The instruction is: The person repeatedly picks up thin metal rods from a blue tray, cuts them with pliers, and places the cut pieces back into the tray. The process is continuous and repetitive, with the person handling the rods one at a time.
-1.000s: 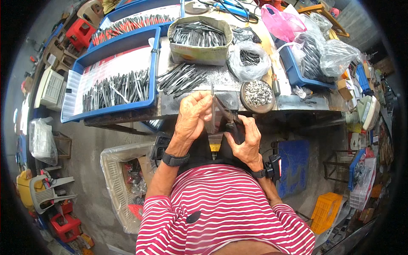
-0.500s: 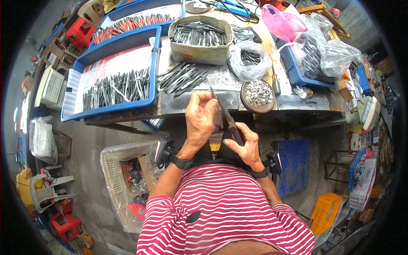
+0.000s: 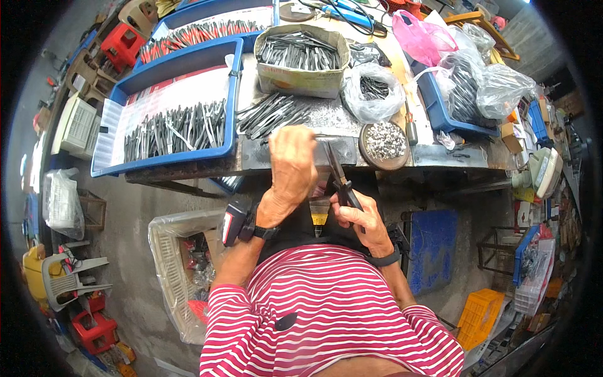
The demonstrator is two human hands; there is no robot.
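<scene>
My right hand (image 3: 358, 217) grips a dark metal plier-like tool (image 3: 339, 176) by its lower part, its tip pointing up toward the bench edge. My left hand (image 3: 293, 164) is raised at the front of the metal workbench (image 3: 282, 154), fingers closed around the tool's upper end or a thin metal piece; which one is hidden by the fingers. A loose pile of dark metal tool blanks (image 3: 271, 115) lies on the bench just beyond my left hand. A round dish of small silver parts (image 3: 384, 143) sits to the right of the tool.
A blue tray of dark tools (image 3: 173, 129) lies left on the bench, a cardboard box of metal pieces (image 3: 300, 60) behind, plastic bags of parts (image 3: 374, 94) and a blue bin (image 3: 443, 103) to the right. A basket in plastic wrap (image 3: 179, 270) stands on the floor at lower left.
My left hand has risen from the tool near my lap to the bench edge. The right hand has shifted the tool from flat to pointing upward.
</scene>
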